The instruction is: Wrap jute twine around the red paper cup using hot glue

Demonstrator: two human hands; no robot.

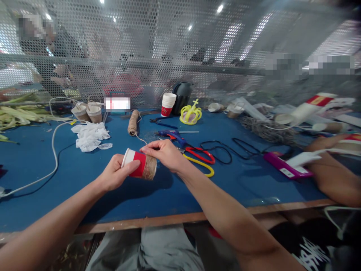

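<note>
My left hand [115, 173] is closed round a red and white paper cup [138, 164], tilted on its side with the rim toward the left. Brown twine [149, 167] is wound round the base end of the cup. With thumb and forefinger, my right hand [162, 152] pinches the twine beside the cup's upper side. From there the strand runs back to a twine spool [133, 123] lying on the blue table [126, 205]. Just beyond my right hand lie a blue glue gun [173, 137] and scissors [200, 158] with red and yellow handles.
Behind stand stacked paper cups [168, 103], a dark jug [182, 98] and a yellow crown-shaped piece [191, 114]. White gloves [90, 135] and a white cable [55, 158] lie left. At right are a purple box [286, 165] and another person's arm [332, 173].
</note>
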